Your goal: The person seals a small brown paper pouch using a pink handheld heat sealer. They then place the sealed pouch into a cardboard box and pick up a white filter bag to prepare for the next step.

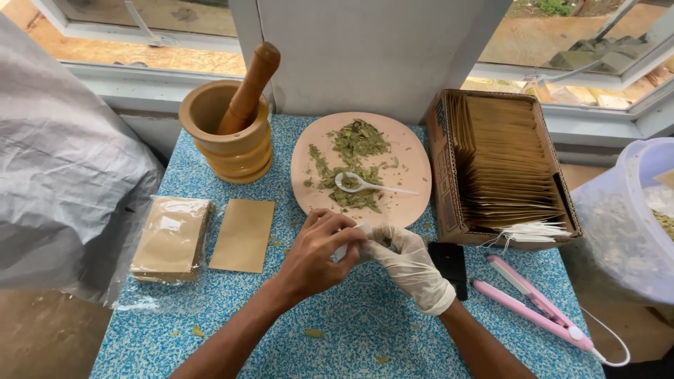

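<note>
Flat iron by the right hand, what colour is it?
Pink flat iron, with a white cord; head view.

A small table (337, 330) topped in blue-and-white speckle is carrying everything. A wooden mortar (228, 133) is sitting at its ten o'clock corner, and a pink oval plate (411, 165) is lying at twelve. A cardboard box (444, 189) of brown sachets is standing at two o'clock. A clear-wrapped stack of sachets (170, 238) and a single loose sachet (243, 235) are lying at nine. A small black object (451, 265) and a pink flat iron (537, 303) are resting at four. Leaf crumbs (314, 333) are lying scattered toward six.
</note>
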